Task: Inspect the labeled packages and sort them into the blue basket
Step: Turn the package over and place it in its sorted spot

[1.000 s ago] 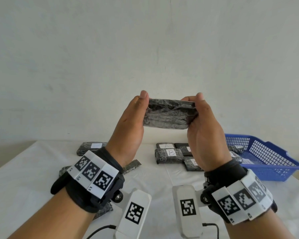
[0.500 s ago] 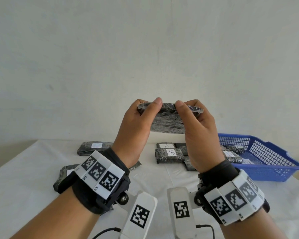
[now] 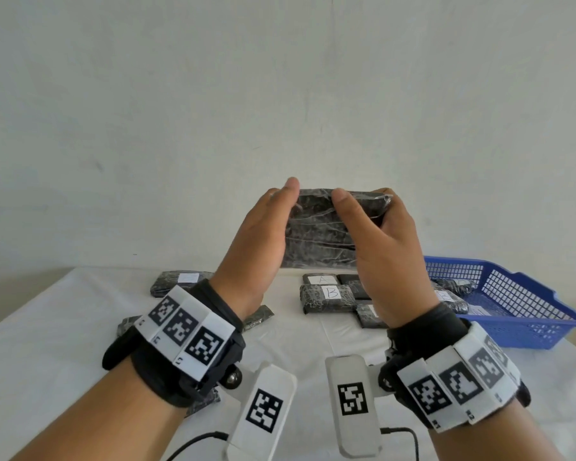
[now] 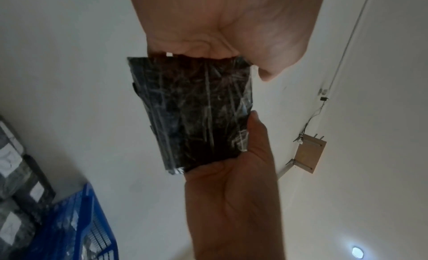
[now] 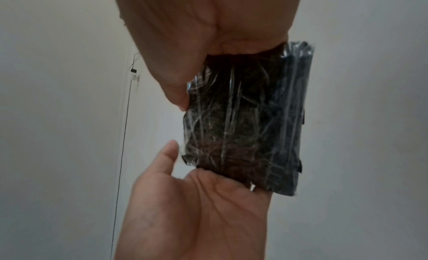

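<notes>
Both hands hold one dark, plastic-wrapped package point(image 3: 320, 234) up in front of the wall, its broad face toward me with no label showing. My left hand point(image 3: 263, 234) takes its left end, thumb along the near top corner and fingers hidden behind. My right hand point(image 3: 383, 234) grips the right end, thumb on the near face and fingers over the top. The left wrist view shows the package point(image 4: 192, 108) between the left palm point(image 4: 220, 26) and right hand point(image 4: 231, 190). The right wrist view shows the package point(image 5: 243, 117) likewise. The blue basket point(image 3: 526, 331) stands at the right.
A white-covered table point(image 3: 47, 344) lies below. Wrapped packages lie on it, one labelled A point(image 3: 321, 279), one labelled B point(image 3: 328, 294), another at the left point(image 3: 180, 282). The basket holds a few packages point(image 3: 453, 286). Two white marker plates point(image 3: 353, 404) hang under my wrists.
The package has been turned between my hands from a flatter, edge-on pose to upright, broad face toward me. Both thumbs have shifted along its top edge. The hands stay raised.
</notes>
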